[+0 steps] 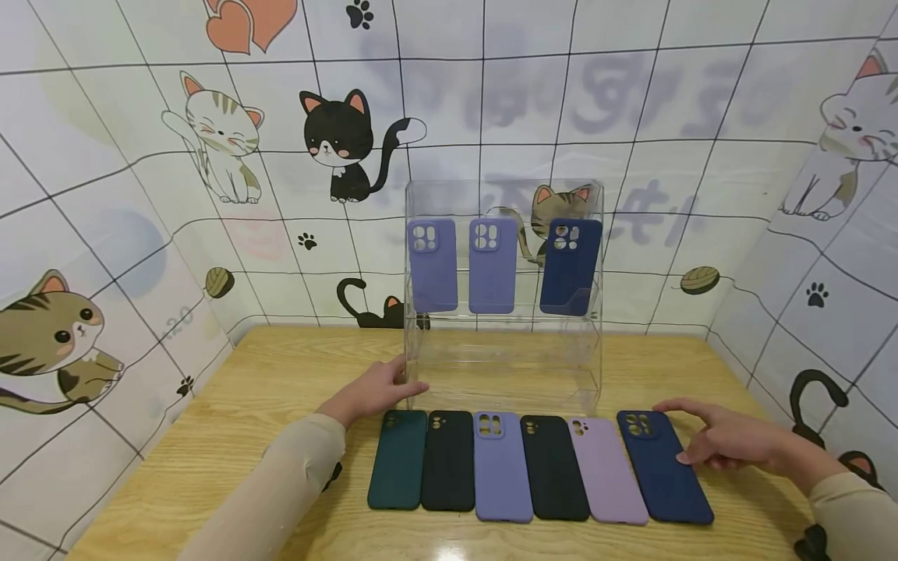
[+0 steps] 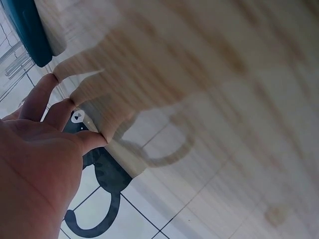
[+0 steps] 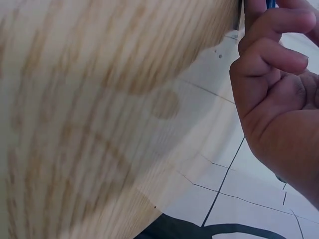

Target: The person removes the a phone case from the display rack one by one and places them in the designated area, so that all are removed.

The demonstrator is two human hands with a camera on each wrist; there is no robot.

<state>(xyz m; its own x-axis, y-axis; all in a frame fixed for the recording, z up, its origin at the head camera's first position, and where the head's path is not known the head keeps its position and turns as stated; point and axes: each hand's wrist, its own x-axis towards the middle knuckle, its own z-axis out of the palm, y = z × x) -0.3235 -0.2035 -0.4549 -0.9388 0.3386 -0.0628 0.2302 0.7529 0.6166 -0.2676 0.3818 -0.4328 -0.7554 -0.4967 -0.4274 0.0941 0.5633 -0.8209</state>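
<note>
My right hand (image 1: pixel 733 436) is at a navy phone case (image 1: pixel 666 467), the rightmost in a row on the table. Its index fingertip meets the top edge and its thumb the right side, pinching the upper corner; the other fingers curl beneath the palm. In the right wrist view only a sliver of blue (image 3: pixel 270 3) shows between the fingers. My left hand (image 1: pixel 375 389) touches the lower left side of a clear tiered display rack (image 1: pixel 505 354), thumb stretched across its front. Seen from the left wrist, fingertips (image 2: pixel 102 140) rest on the tabletop near the dark green case (image 2: pixel 32 30).
Left of the navy case lie a lilac case (image 1: pixel 609 475), a black case (image 1: pixel 556 471), a periwinkle case (image 1: pixel 503 475), another black case (image 1: pixel 449 467) and the dark green one. Two periwinkle cases (image 1: pixel 433 273) and a navy case (image 1: pixel 570 273) stand on the rack's upper tier. Cat-print sheeting surrounds the wooden table (image 1: pixel 281 366).
</note>
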